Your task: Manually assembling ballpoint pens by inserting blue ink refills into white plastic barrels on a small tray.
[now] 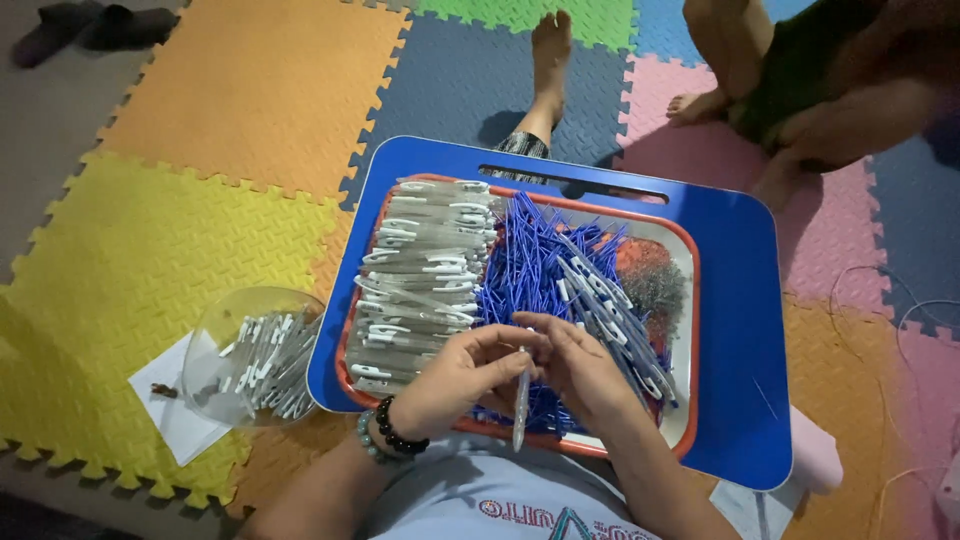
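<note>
Your hands meet over the near edge of the tray, and between them you hold a clear pen barrel [521, 405] upright, its lower end hanging just past the tray's near rim toward your lap. Your left hand [462, 372] has thumb and fingertips pressed together on the upper part of the barrel; your right hand [578, 362] curls in from the other side, fingertips closed at the barrel's top, though you cannot tell exactly what they pinch there. A string of dark and pale beads [388, 437] circles your left wrist.

Under your hands, the orange-rimmed tray [690, 330] sits on a blue lap desk [740, 300] with a slot handle along its far edge. A heap of blue pen refills [535, 265] fills the tray's middle. Stacked clear barrels with white clips [420, 275] fill its left side, and a looser row of them [615, 310] runs diagonally toward the near right corner. A dark, reddish pile of small parts [650, 275] lies by the far right corner.

Just beside the desk's left edge, a clear round bowl [250, 355] holds more white-clipped pieces, resting partly on a white sheet of paper [175, 410]. Coloured foam floor mats [180, 240] lie all around. Another person's bare legs [740, 60] are well apart, beyond the desk's far right corner.
</note>
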